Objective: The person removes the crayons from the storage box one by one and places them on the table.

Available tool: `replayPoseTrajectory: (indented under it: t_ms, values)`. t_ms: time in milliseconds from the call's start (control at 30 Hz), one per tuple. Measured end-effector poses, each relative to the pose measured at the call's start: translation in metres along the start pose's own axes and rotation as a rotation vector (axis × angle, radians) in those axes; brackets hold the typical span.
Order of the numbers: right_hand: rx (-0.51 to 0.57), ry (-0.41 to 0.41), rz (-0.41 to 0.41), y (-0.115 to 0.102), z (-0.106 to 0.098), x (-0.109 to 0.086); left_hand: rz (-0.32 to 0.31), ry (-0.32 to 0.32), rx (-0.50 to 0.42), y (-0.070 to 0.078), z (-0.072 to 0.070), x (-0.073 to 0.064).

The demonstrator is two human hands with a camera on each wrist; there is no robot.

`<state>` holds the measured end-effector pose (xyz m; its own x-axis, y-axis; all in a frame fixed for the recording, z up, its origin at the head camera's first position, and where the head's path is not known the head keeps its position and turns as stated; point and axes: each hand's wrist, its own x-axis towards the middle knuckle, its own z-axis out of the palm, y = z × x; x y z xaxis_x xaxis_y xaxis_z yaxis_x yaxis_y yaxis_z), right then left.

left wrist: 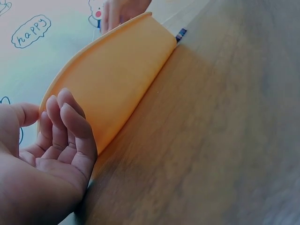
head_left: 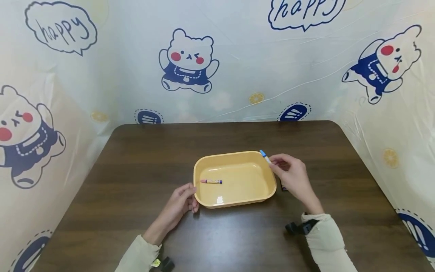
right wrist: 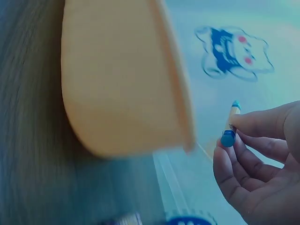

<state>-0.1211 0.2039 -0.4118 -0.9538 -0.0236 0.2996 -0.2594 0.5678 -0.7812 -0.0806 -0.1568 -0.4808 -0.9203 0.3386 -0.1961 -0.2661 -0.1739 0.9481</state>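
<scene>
A yellow plastic tray (head_left: 242, 189) stands on the table, with a pink-tipped crayon (head_left: 211, 181) lying inside near its left end. My left hand (head_left: 181, 199) grips the tray's left rim; in the left wrist view, the thumb is at the edge and the fingers curl against the outer wall. Above the tray's right rim, my right hand (head_left: 292, 175) pinches a blue crayon (right wrist: 230, 125) between thumb and fingers, tip pointing up and left in the head view. Another crayon (left wrist: 181, 34), dark-ended, lies on the table beside the tray's right end, mostly hidden by the right hand in the head view.
The dark wooden table (head_left: 142, 162) extends around the tray on every side. A pale printed cloth (head_left: 238, 56) with bears and lettering hangs behind it and along both sides. Each wrist wears a black camera (head_left: 302, 227).
</scene>
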Motion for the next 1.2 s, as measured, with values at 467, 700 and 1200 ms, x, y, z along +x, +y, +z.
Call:
replayPoseTrajectory:
  t_ms: [467, 700, 1200]
  values:
    - [-0.173, 0.213, 0.170, 0.053, -0.070, -0.029, -0.018, -0.016, -0.003, 0.000, 0.001, 0.004]
    - [0.010, 0.100, 0.360, 0.092, -0.060, -0.032, -0.021, -0.013, 0.006, 0.001, 0.000, 0.003]
    - [-0.275, 0.146, 0.311, 0.098, -0.042, -0.036, -0.027, -0.017, 0.018, 0.001, 0.000, 0.003]
